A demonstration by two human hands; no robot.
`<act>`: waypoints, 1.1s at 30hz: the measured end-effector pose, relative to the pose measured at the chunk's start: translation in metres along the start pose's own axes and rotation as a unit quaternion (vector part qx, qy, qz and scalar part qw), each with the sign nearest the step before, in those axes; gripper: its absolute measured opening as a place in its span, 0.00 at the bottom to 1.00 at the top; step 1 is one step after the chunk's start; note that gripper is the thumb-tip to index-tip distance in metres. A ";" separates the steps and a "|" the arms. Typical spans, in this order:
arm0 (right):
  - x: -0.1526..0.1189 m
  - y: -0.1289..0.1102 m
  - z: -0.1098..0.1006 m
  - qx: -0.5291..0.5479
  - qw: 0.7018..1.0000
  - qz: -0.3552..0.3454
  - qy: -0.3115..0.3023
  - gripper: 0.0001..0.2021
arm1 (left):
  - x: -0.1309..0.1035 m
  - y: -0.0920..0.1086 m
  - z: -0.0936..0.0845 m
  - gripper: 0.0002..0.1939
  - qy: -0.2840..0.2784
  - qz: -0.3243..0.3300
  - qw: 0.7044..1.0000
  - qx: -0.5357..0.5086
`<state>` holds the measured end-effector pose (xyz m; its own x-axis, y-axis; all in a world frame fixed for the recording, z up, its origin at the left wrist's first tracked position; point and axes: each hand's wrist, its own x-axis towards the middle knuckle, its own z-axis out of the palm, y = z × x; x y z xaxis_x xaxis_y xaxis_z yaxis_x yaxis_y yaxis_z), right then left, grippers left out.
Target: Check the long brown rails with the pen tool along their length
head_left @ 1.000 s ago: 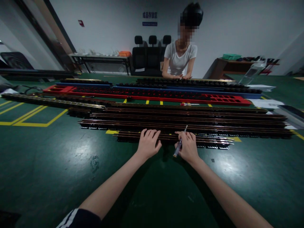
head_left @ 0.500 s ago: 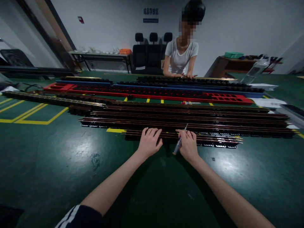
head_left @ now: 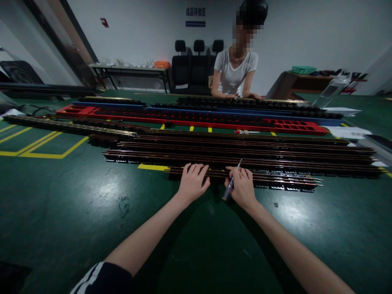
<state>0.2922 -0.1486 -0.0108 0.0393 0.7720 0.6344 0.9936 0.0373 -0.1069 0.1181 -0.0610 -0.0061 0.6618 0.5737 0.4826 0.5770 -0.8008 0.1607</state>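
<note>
- L hand point(head_left: 192, 185): fingers apart, laid over near strip point(head_left: 284, 181)
- R hand point(head_left: 243, 188): fingers clamped on screwdriver point(head_left: 228, 192), tip pointing away
- Near strip on green tbl point(head_left: 70, 208), just this side of longer strips point(head_left: 190, 148); red frame point(head_left: 183, 123) behind those

Strip point(head_left: 284, 182) at the grip: black, copper-brown lines lengthwise, silvery tips out to its right. Screwdriver point(head_left: 228, 190) in the right hand point(head_left: 241, 188): silver shaft, greyish handle. Stacked strips point(head_left: 214, 154) just beyond the grip: same black/copper striping. Further out: red tray point(head_left: 318, 130) with black inside, then blue rail point(head_left: 330, 121). Tabletop point(head_left: 70, 212) around the grip: dark green, yellow lines point(head_left: 151, 167). Sleeve point(head_left: 113, 277), nearside left of grip: navy, white stripes. Co-worker's shirt point(head_left: 234, 71), far side: plain white.
</note>
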 end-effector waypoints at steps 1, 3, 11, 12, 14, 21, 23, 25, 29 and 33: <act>0.000 0.000 0.000 -0.001 1.000 -0.006 -0.003 0.06 | 0.000 0.000 0.000 0.19 0.000 0.000 1.000 0.000; 0.000 0.000 -0.001 -0.001 1.000 -0.014 -0.011 0.09 | 0.000 0.000 0.001 0.19 -0.001 0.005 1.000 -0.002; -0.001 0.004 -0.002 -0.017 0.999 -0.010 -0.027 0.14 | 0.000 -0.001 0.003 0.19 0.002 0.016 1.000 -0.004; -0.001 0.005 -0.002 -0.011 0.999 -0.021 -0.030 0.13 | 0.000 -0.001 0.003 0.19 0.004 0.018 1.000 -0.004; -0.002 0.005 0.000 -0.006 0.999 -0.039 -0.027 0.10 | 0.000 -0.002 0.003 0.19 0.005 0.022 1.000 -0.004; 0.000 0.002 0.003 -0.017 0.999 -0.023 -0.021 0.09 | 0.000 -0.001 0.003 0.19 0.005 0.023 1.000 -0.005; 0.000 0.001 0.003 -0.011 0.999 -0.019 -0.032 0.11 | 0.000 -0.001 0.003 0.18 0.005 0.020 1.000 -0.006; -0.001 0.003 0.003 0.000 0.999 -0.019 -0.040 0.13 | 0.000 0.000 0.003 0.18 0.008 0.008 1.000 -0.005; -0.003 0.009 0.002 0.041 0.998 -0.023 -0.033 0.12 | 0.001 -0.002 0.001 0.17 0.031 -0.054 0.998 -0.011; -0.004 0.005 -0.003 0.078 0.996 -0.027 -0.032 0.11 | 0.004 -0.011 -0.002 0.14 0.064 -0.166 0.983 -0.045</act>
<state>0.2977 -0.1530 -0.0114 -0.0255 0.8046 0.5932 0.9652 0.1743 -0.1950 0.1135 -0.0500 -0.0041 0.3745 0.7848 0.4937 0.7027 -0.5877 0.4011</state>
